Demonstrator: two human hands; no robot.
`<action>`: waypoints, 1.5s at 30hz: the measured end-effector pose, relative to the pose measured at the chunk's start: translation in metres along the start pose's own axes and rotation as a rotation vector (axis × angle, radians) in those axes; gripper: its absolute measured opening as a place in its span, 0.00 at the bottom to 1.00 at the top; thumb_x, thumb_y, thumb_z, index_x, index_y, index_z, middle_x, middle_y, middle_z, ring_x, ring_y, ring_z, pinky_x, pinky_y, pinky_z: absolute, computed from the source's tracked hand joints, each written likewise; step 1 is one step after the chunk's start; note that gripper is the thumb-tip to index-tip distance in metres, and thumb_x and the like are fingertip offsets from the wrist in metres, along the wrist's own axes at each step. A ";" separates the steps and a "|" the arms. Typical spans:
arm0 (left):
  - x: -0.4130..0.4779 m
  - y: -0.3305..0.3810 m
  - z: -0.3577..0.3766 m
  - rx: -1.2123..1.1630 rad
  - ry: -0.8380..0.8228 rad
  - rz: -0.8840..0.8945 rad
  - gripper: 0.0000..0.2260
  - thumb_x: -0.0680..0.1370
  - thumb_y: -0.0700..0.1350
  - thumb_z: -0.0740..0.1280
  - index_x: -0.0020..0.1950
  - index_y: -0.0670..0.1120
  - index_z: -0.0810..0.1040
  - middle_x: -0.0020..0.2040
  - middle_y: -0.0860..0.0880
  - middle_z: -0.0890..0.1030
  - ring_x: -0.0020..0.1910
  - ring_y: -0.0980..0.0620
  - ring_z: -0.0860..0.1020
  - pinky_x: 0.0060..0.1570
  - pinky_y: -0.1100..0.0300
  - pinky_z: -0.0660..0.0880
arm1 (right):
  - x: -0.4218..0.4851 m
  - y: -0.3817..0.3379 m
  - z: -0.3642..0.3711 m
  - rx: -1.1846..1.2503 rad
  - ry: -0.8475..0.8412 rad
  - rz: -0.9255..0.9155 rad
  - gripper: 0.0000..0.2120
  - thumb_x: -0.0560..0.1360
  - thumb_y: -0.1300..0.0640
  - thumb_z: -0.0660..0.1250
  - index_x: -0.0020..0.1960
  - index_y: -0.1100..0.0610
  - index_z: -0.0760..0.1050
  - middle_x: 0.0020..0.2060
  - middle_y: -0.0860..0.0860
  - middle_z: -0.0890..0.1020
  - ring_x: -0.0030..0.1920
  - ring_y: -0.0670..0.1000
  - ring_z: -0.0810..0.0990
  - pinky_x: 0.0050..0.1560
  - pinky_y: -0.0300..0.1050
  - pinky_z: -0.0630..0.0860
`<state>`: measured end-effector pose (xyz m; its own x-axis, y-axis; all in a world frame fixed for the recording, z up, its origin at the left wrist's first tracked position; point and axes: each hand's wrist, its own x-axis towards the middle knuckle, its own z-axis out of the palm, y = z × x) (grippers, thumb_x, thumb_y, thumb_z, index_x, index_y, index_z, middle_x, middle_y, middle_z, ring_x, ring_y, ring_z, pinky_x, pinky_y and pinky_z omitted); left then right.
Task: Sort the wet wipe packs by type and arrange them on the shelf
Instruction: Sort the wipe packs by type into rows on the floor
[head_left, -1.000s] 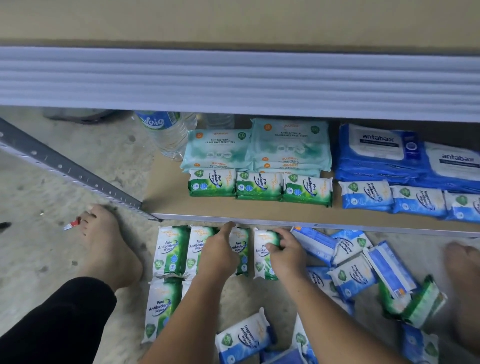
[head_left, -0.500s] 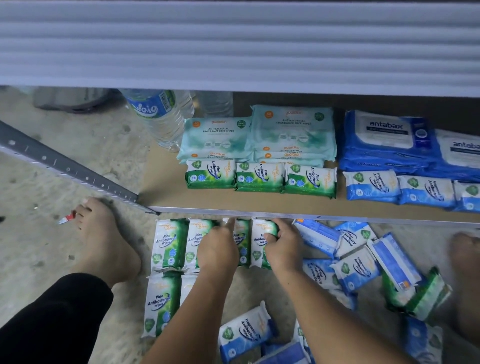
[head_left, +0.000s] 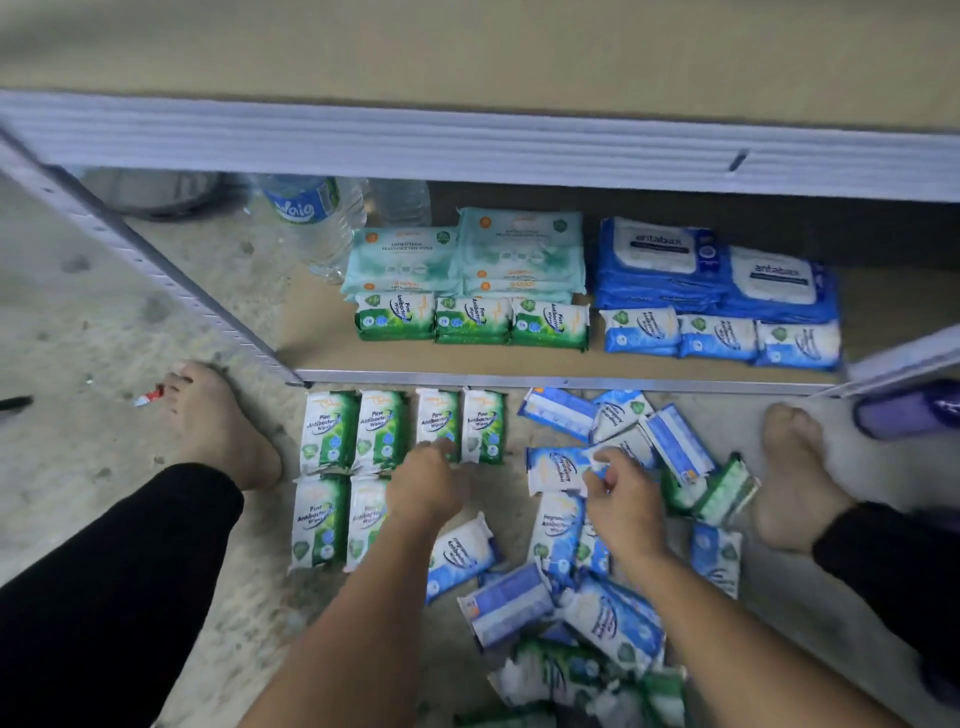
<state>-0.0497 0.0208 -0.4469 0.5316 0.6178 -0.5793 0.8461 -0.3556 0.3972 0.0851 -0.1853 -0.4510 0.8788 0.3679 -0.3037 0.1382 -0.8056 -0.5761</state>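
On the floor in front of the shelf edge (head_left: 519, 379), small green pine wipe packs (head_left: 379, 428) lie in a neat row, with two more (head_left: 318, 519) below. My left hand (head_left: 426, 483) rests at the lower end of the third green pack (head_left: 438, 418), fingers loosely bent and holding nothing. My right hand (head_left: 621, 499) pinches the edge of a small blue pack (head_left: 553, 467) in the loose blue pile (head_left: 613, 618). The shelf holds green packs (head_left: 472, 319), teal packs (head_left: 522, 244), small blue packs (head_left: 719, 338) and large blue antabax packs (head_left: 660, 249).
A water bottle (head_left: 311, 218) stands at the shelf's left end. My bare feet (head_left: 223, 426) (head_left: 795, 473) flank the packs. A perforated metal upright (head_left: 156, 275) slants at left, an upper shelf rail (head_left: 467, 140) overhangs, and a purple object (head_left: 909, 410) lies at right.
Both hands let go of the two green packs by the shelf edge. The left drew back slightly; the right moved right and took hold of a blue pack.
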 end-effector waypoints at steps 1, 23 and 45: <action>-0.015 0.001 0.005 -0.012 -0.057 0.015 0.18 0.75 0.49 0.67 0.66 0.52 0.77 0.57 0.46 0.82 0.54 0.44 0.81 0.52 0.52 0.79 | -0.013 0.015 -0.014 -0.008 0.010 0.031 0.08 0.78 0.61 0.70 0.55 0.52 0.77 0.33 0.49 0.75 0.32 0.53 0.74 0.34 0.47 0.70; -0.163 -0.016 0.109 0.438 -0.462 0.319 0.33 0.75 0.55 0.70 0.76 0.65 0.57 0.67 0.51 0.67 0.61 0.47 0.75 0.55 0.49 0.77 | -0.154 0.145 -0.051 -0.190 -0.677 0.319 0.13 0.73 0.50 0.76 0.49 0.50 0.72 0.47 0.48 0.77 0.43 0.47 0.76 0.42 0.41 0.71; -0.148 -0.005 0.124 0.648 -0.397 0.432 0.37 0.73 0.57 0.73 0.79 0.56 0.61 0.70 0.47 0.62 0.68 0.46 0.65 0.66 0.47 0.71 | -0.144 0.150 -0.043 -0.244 -0.615 0.272 0.13 0.69 0.58 0.79 0.39 0.54 0.74 0.34 0.47 0.77 0.34 0.47 0.73 0.37 0.42 0.72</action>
<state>-0.1274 -0.1553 -0.4512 0.6834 0.0904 -0.7244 0.3595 -0.9053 0.2261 -0.0013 -0.3796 -0.4613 0.4896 0.2767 -0.8269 0.1121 -0.9604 -0.2550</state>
